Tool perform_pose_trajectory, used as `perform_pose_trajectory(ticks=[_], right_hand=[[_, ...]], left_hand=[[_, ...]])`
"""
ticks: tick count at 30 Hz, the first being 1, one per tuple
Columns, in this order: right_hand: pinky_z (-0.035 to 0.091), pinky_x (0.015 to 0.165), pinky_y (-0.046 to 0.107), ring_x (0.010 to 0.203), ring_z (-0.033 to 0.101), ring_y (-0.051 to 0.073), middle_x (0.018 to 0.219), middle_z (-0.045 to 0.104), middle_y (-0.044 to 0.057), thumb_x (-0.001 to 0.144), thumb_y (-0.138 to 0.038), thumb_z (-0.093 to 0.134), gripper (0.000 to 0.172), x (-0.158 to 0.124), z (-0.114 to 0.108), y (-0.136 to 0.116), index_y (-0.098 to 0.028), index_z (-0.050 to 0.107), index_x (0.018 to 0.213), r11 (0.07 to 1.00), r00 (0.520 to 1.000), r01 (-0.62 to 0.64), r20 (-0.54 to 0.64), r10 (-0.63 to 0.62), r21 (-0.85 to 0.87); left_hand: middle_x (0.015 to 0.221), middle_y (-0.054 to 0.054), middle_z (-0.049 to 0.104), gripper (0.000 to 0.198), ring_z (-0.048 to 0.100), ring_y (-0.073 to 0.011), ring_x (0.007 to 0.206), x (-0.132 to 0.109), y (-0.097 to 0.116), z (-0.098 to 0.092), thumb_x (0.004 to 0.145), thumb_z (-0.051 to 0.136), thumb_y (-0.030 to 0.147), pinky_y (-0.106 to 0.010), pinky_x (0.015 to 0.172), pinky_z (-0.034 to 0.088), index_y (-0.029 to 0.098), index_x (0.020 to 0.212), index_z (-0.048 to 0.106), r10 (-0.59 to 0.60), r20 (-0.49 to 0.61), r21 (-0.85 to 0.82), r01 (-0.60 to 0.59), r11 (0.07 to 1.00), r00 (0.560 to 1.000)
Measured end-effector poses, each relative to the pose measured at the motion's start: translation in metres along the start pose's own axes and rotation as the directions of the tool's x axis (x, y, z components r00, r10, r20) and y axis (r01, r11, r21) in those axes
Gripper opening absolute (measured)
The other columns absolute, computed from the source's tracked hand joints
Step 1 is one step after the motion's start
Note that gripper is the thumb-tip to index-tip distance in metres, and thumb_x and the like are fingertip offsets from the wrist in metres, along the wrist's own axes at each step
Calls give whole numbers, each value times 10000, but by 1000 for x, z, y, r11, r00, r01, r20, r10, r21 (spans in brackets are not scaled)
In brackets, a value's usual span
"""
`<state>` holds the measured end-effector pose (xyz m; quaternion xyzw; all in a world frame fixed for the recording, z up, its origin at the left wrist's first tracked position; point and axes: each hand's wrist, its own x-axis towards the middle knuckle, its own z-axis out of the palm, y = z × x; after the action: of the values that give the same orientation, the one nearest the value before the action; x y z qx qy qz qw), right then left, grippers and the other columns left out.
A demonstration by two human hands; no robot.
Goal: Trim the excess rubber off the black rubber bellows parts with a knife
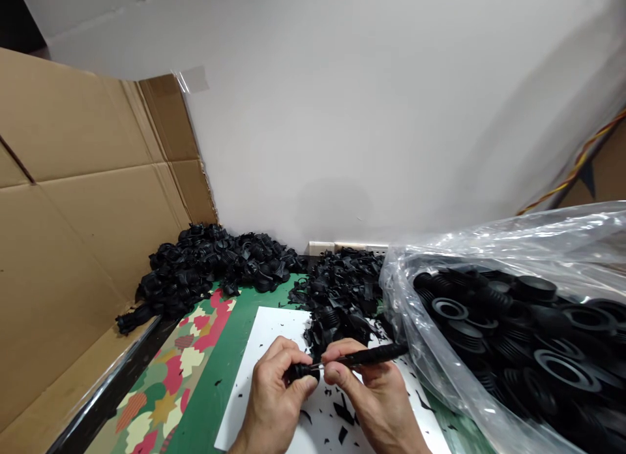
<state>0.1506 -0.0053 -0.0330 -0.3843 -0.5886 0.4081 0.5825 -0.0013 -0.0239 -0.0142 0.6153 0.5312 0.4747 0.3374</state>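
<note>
Near the bottom middle, my left hand is closed round a small black rubber part, which its fingers partly hide. My right hand grips a black-handled tool with a thin metal tip. That tip reaches to the right side of the rubber part, and the fingertips cover some of it, so its exact shape is unclear. Both hands are over a white board, which is strewn with black scraps.
Ribbed black rubber parts are heaped at the back left beside a cardboard sheet. Black trimmings pile up at the back centre. On the right, a clear plastic bag holds many black ribbed parts. A white wall stands behind.
</note>
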Motion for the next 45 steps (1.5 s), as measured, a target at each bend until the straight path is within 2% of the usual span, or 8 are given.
perform_pose_trajectory(ticks=[9,17,27,32,35,37,41,45], right_hand=[[496,558,245,586,614,166,664,668,19,785,-291,649,107,-1,-2,1,-203,684,734,990,992,94,-72,-101,-102],[525,615,251,654,642,185,703,688,27,751,-246,682,41,-1,3,-3,-209,697,745,991,991,131,4,-131,-30],[518,576,256,634,639,183,698,673,34,798,-289,655,82,-2,4,-1,-218,679,764,975,978,206,34,-204,-88],[493,510,232,572,620,154,688,652,32,869,-261,556,120,-8,9,0,-221,639,792,895,909,416,98,-405,-162],[502,519,242,574,630,158,691,671,46,853,-146,539,115,-4,4,-4,-208,633,825,766,824,566,195,-532,-305],[519,551,259,612,642,169,708,675,53,838,-117,550,119,3,-4,-4,-206,628,830,740,830,549,148,-538,-388],[539,560,286,618,645,178,699,662,33,827,-203,599,36,15,-19,2,-221,619,803,830,870,382,-144,-471,-407],[537,530,301,594,643,191,705,679,50,806,-274,621,83,14,-19,8,-203,650,774,920,936,245,-173,-307,-306]], left_hand=[[751,-20,544,116,520,-181,704,0,-2,1,666,637,98,-265,611,383,184,727,686,20,12,-13,-20,1000,1000],[751,-19,542,134,512,-177,699,0,-4,2,658,645,70,-258,610,391,186,717,675,10,16,-15,-10,1000,1000],[735,-20,529,91,500,-177,680,-2,0,1,742,690,270,-266,603,371,184,714,681,0,41,49,-2,999,999],[722,-29,526,301,489,-181,658,-1,-5,1,707,702,469,-271,578,356,169,697,690,6,40,-20,-6,1000,999],[716,-31,538,211,499,-189,674,-2,-4,3,705,717,379,-272,590,365,172,683,689,3,64,-69,2,998,998],[726,-26,543,44,508,-185,686,-2,-1,4,701,690,218,-268,602,373,178,682,683,-29,74,-81,35,996,997],[735,-15,538,158,512,-175,691,-2,6,5,617,618,60,-259,599,376,183,687,688,-72,55,-93,77,993,996],[725,-14,537,176,513,-175,686,1,9,5,582,618,63,-258,592,382,183,677,703,-77,38,-125,81,989,996]])
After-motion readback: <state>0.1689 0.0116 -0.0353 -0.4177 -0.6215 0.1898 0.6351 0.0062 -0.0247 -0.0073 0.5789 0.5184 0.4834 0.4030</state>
